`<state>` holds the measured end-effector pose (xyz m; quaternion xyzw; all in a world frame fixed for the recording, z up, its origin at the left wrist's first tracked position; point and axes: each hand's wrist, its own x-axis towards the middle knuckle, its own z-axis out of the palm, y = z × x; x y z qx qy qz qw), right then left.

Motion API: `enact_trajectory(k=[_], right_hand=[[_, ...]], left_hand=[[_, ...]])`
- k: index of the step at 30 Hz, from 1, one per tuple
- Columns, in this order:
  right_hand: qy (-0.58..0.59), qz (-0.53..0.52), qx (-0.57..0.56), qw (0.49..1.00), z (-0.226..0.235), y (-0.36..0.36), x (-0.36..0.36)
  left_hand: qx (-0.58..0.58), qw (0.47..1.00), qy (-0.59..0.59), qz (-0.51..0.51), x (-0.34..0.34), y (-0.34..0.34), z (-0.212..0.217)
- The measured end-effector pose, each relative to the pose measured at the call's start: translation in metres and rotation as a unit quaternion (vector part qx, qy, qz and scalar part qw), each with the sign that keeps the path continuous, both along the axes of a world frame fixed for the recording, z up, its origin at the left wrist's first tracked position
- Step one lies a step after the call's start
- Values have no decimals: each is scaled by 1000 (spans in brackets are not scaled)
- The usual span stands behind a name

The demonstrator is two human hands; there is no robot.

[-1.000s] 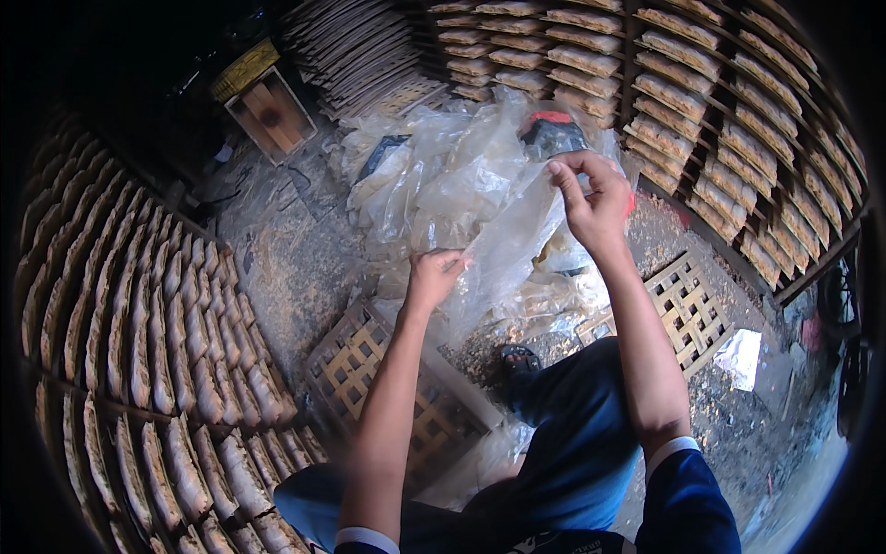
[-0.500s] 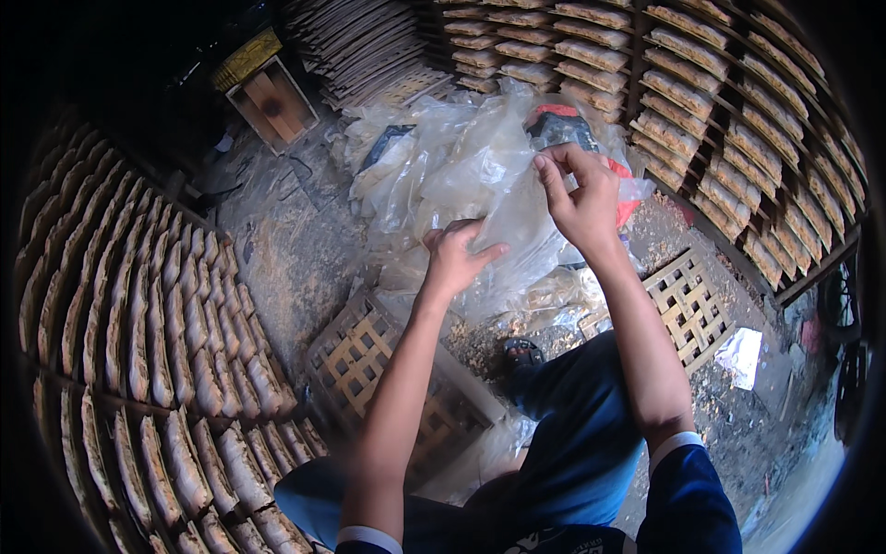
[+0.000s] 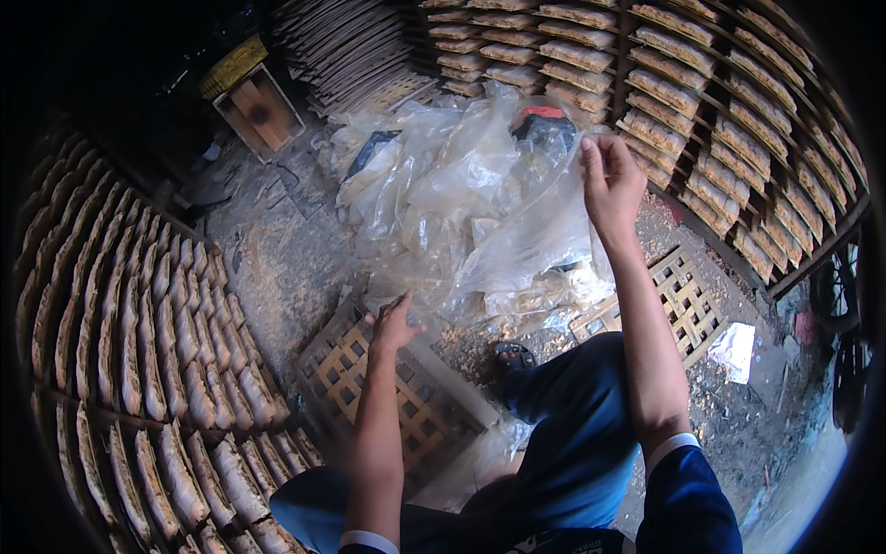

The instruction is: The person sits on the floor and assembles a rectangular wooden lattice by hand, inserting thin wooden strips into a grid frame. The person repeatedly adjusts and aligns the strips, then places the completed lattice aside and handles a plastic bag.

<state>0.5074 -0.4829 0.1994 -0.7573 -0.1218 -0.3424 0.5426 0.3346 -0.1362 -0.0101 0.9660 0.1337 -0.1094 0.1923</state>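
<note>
A large heap of crumpled, clear plastic sheets (image 3: 443,185) lies on the floor in front of me. My right hand (image 3: 614,189) is raised at its right side, thumb and fingers pinched on the edge of one thin plastic sheet (image 3: 531,235). That sheet slants down to the left from the pinch. At the heap's lower left, my left hand (image 3: 394,325) has its fingers apart, near the plastic's edge and above a wooden lattice tray (image 3: 355,365). Whether its fingertips touch the plastic is unclear.
Racks of filled trays (image 3: 166,314) curve along the left, and more racks (image 3: 664,102) stand at the back right. A wooden box (image 3: 263,111) and stacked slats (image 3: 341,51) are behind the heap. Another lattice panel (image 3: 688,300) and a white scrap (image 3: 734,351) lie at right.
My left hand has moved down and left, its fingers spreading. My right hand has shifted slightly right, drawing the plastic sheet out wider; the red and dark patch behind is less covered by the hand.
</note>
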Motion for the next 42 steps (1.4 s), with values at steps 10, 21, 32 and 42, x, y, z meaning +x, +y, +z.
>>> enact_trajectory(k=[10, 21, 32, 42], right_hand=[[-55, 240, -255, 935, -5, 48, -16], [2, 300, -265, 916, -8, 34, -20], [49, 291, -292, 910, -15, 48, -24], [201, 334, -102, 915, -56, -13, 32]], left_hand=[[-199, 867, -428, -157, 93, -106, 218], [-131, 881, -410, -198, 76, -85, 224], [-18, 908, -375, -184, 56, -97, 205], [-146, 889, -427, 81, 43, 41, 208]])
